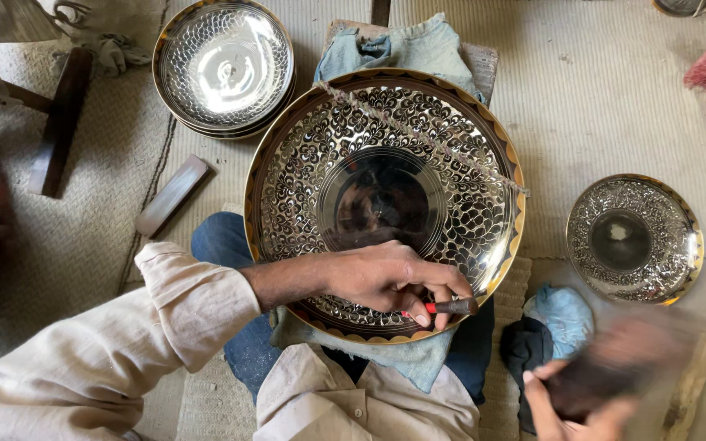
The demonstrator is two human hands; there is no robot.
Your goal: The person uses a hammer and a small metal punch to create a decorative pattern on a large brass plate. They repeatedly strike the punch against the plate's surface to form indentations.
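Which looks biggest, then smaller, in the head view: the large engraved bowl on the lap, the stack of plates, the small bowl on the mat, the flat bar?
1. Large engraved bowl, though nearest the camera.
2. Stack of plates.
3. Small bowl.
4. Flat bar.

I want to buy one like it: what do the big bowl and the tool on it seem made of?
The big bowl looks like polished metal with a golden rim: mirror reflections, dark engraved pattern. The tool in the left hand seems a dark metal rod with some red on it; its exact material is unclear.
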